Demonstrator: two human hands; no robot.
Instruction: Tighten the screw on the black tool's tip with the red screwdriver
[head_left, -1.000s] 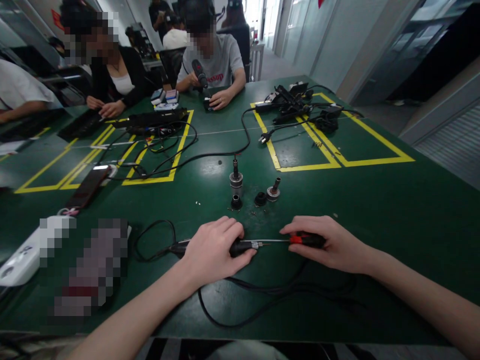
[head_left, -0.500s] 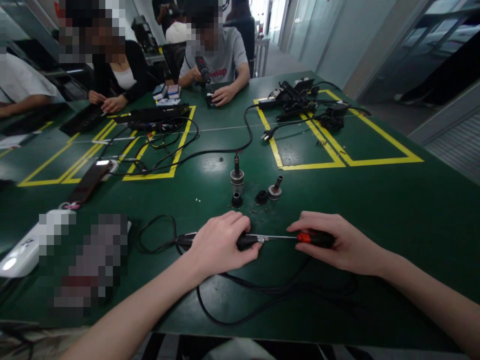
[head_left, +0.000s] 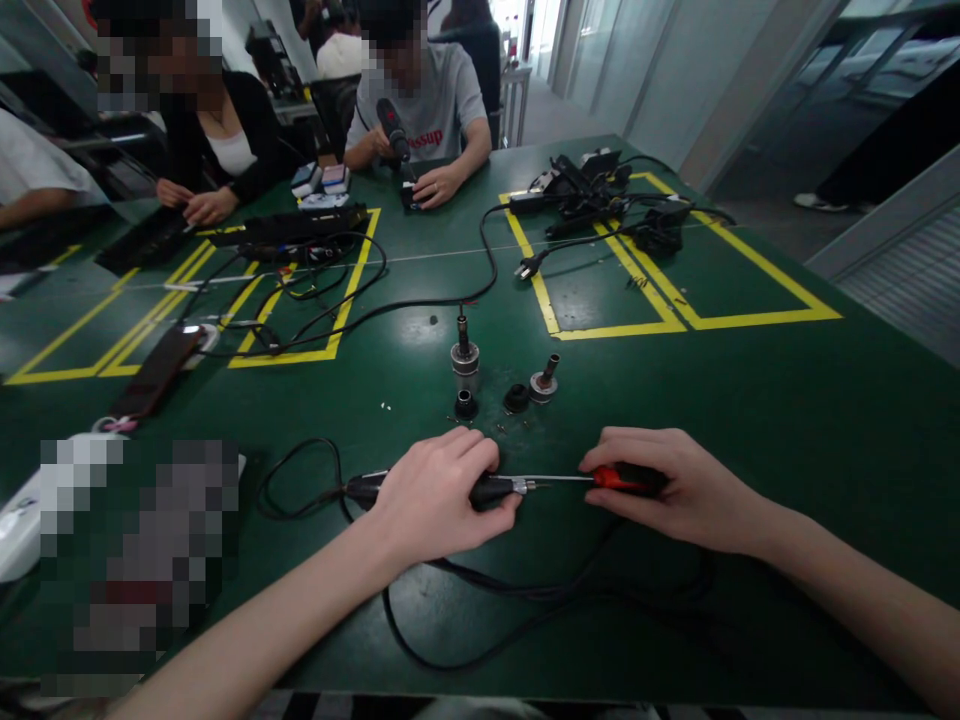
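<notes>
Left hand [head_left: 435, 495] closed over a black corded tool [head_left: 491, 489], pinning it flat on the green table [head_left: 750, 400]; the tool's tip pokes out at the hand's 3 o'clock, its cord [head_left: 300, 480] looping off toward 9 o'clock. Right hand [head_left: 675, 490] wrapped around a red-and-black screwdriver [head_left: 619, 479], shaft lying level, its tip meeting the tool's metal end between the two hands. At 12 o'clock of the hands, near but apart: small metal fittings [head_left: 465, 362] standing upright, a black ring [head_left: 517, 398] beside them. Farther at 12, two other people sit across the table; one holds a black tool [head_left: 393, 128]. Cable pile [head_left: 592, 195] at 1 o'clock, phone [head_left: 154, 372] at 10 o'clock.
</notes>
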